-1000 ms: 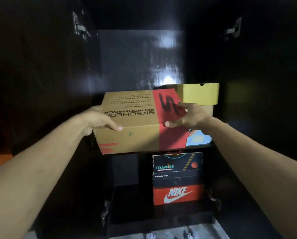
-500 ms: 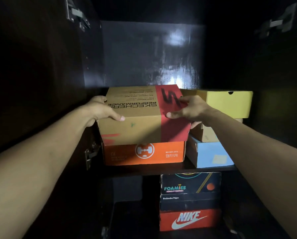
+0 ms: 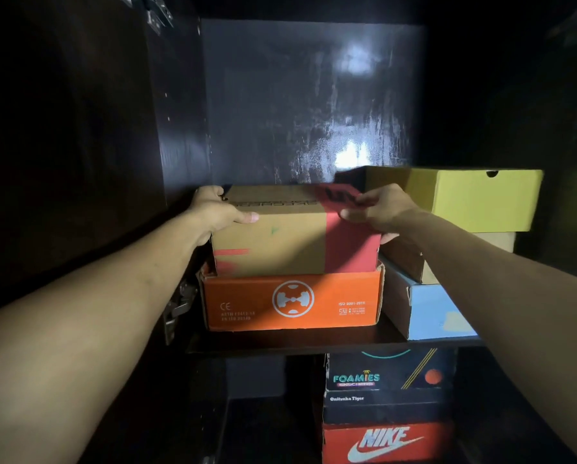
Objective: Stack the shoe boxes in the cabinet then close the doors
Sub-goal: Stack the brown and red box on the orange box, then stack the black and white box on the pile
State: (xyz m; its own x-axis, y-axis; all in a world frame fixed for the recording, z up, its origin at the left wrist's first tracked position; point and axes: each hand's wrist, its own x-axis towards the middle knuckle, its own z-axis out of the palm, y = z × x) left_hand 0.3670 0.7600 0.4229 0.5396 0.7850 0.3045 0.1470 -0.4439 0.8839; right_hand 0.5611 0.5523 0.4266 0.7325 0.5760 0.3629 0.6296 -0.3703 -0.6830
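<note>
Head view: an open dark cabinet [image 3: 314, 95], boxes on two levels.
Box in hand: a tan and red Skechers shoe box [image 3: 294, 236], sitting on the orange shoe box [image 3: 292, 301] at the left of the upper shelf [image 3: 314, 341].
Left hand [image 3: 216, 212]: curled round the box's top left corner, thumb on the front face.
Right hand [image 3: 379, 211]: fingers wrapped over the top right corner, gripping.
Neighbours: a yellow box [image 3: 474, 199] tops a brown box and a blue box [image 3: 431, 313] just beside it.
Handling: stiff cardboard, probably light, and the lid may lift, so hold the opposite sides low rather than the lid.
Lower level: Foamies box [image 3: 387, 373], a black Onitsuka Tiger box and Nike box [image 3: 386, 443], stacked.
</note>
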